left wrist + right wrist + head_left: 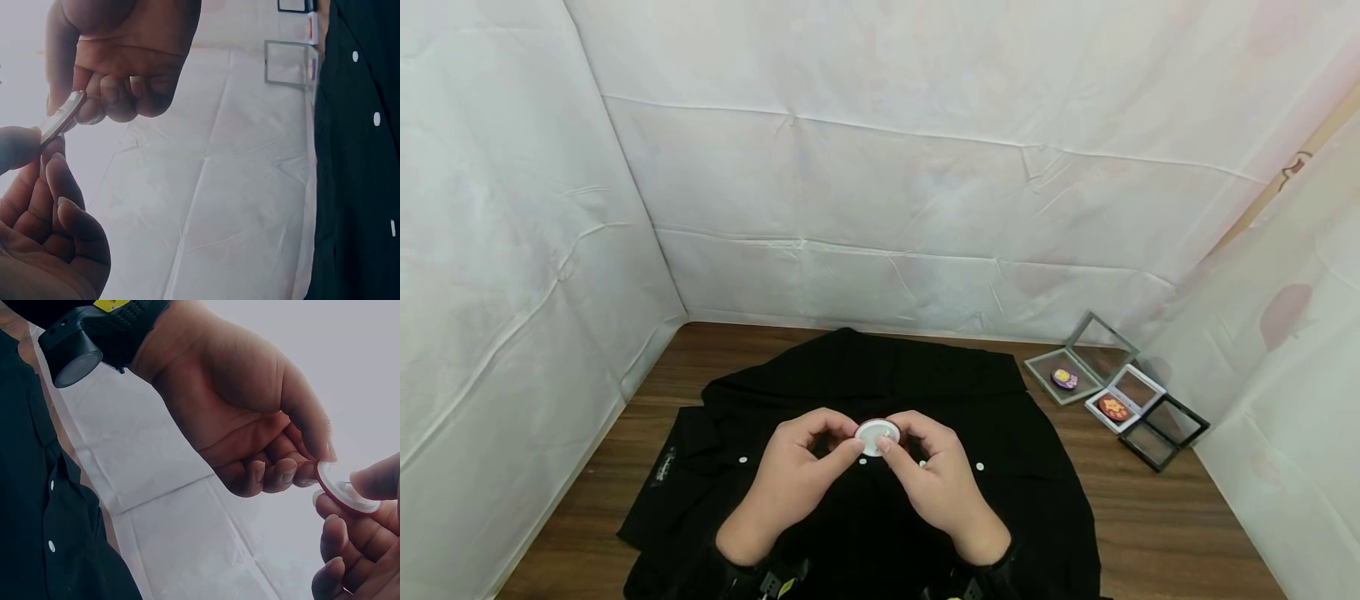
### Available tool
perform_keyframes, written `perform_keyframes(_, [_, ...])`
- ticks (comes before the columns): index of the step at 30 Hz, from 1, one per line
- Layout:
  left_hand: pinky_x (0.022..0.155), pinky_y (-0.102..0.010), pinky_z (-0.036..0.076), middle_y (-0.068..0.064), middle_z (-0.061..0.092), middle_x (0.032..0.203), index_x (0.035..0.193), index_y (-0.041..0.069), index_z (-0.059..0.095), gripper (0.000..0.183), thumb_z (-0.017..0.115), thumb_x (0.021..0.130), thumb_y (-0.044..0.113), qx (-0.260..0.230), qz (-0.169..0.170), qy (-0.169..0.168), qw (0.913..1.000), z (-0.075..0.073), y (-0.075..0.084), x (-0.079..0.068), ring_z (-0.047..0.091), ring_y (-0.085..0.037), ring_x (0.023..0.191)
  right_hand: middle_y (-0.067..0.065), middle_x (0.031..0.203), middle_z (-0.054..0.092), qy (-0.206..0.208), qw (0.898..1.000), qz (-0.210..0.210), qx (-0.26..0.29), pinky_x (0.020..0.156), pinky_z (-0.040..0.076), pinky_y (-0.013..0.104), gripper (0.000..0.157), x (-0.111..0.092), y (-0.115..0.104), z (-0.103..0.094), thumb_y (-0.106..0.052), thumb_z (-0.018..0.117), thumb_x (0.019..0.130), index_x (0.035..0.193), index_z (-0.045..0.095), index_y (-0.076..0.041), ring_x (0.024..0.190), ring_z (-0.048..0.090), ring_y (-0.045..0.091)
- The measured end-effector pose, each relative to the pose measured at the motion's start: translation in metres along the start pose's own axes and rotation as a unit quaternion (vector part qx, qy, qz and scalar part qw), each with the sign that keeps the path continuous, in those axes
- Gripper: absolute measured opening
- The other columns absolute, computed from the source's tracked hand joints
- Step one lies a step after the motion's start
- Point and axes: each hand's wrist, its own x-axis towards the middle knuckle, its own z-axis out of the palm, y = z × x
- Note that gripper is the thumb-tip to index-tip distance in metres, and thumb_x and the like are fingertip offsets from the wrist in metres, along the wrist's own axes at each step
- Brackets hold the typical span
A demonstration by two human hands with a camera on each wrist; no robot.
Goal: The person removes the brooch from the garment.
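A round pin badge [870, 433], its white back facing up, is held between both hands above a black shirt [887, 379]. My left hand [801, 475] pinches its left edge between thumb and fingers. At the other edge my right hand [942, 479] grips it, the thumb lying on the white back. In the right wrist view the badge [356, 499] shows a red rim and a thin metal pin near the right thumb. The left wrist view shows the badge [60, 115] nearly edge-on; its front is hidden.
The shirt lies on a brown wooden table [1180, 517], small white buttons showing. At the right stand a grey open case [1047, 385] with a purple-yellow badge [1064, 378], a white one [1093, 408] with a red flower badge [1113, 407], and a black one [1159, 461]. White cloth [887, 192] surrounds the table.
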Motion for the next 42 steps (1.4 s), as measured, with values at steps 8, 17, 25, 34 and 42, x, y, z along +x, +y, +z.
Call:
perform_keyframes(8, [0.064,-0.028,0.052,0.006,0.068,0.085,0.097,0.008,0.074,0.004,0.076,0.095,0.011,-0.004,-0.005,-0.001,1.0000,-0.003,-0.002,-0.002,0.060,-0.014,0.074,-0.001,0.095,0.069,-0.009,1.000,-0.010,-0.006,0.060,0.050,0.028,0.018,-0.001,0.003,0.002,0.002,0.066,0.098,0.105,0.071,-0.014,0.073,0.057,0.012])
perform_keyframes(17, [0.066,-0.028,0.054,0.006,0.068,0.085,0.093,0.017,0.074,0.012,0.077,0.092,0.005,-0.001,-0.002,0.003,1.0000,-0.005,-0.002,-0.003,0.061,-0.014,0.074,-0.002,0.095,0.069,-0.015,0.999,-0.022,-0.026,0.066,0.054,0.029,0.018,-0.001,0.003,0.005,0.002,0.067,0.097,0.103,0.070,-0.015,0.077,0.060,0.012])
perform_keyframes(25, [0.068,-0.029,0.055,0.007,0.068,0.087,0.094,0.022,0.073,0.014,0.077,0.093,0.008,0.006,0.015,0.004,0.9999,-0.006,-0.001,-0.003,0.062,-0.014,0.076,-0.003,0.098,0.071,-0.082,0.996,0.015,-0.020,0.065,0.054,0.030,0.018,0.001,0.002,-0.007,-0.005,0.070,0.097,0.113,0.072,-0.014,0.077,0.061,0.012])
perform_keyframes(34, [0.069,-0.032,0.055,0.009,0.068,0.090,0.096,0.022,0.072,0.020,0.078,0.092,0.004,0.021,0.053,-0.002,0.9984,-0.002,-0.002,-0.004,0.062,-0.013,0.079,0.008,0.103,0.069,-0.278,0.876,0.201,0.338,0.073,0.055,0.024,0.036,0.017,0.010,-0.037,-0.018,0.038,0.112,0.123,0.063,0.006,0.087,0.065,0.015])
perform_keyframes(42, [0.069,-0.028,0.054,0.006,0.069,0.091,0.095,0.019,0.074,0.020,0.079,0.089,0.000,0.015,0.072,-0.010,0.9973,0.001,-0.003,-0.005,0.061,-0.013,0.078,0.003,0.105,0.068,-0.365,0.808,0.277,0.370,0.076,0.055,0.026,0.030,0.032,0.012,-0.051,-0.018,0.044,0.111,0.120,0.069,-0.005,0.092,0.065,0.016])
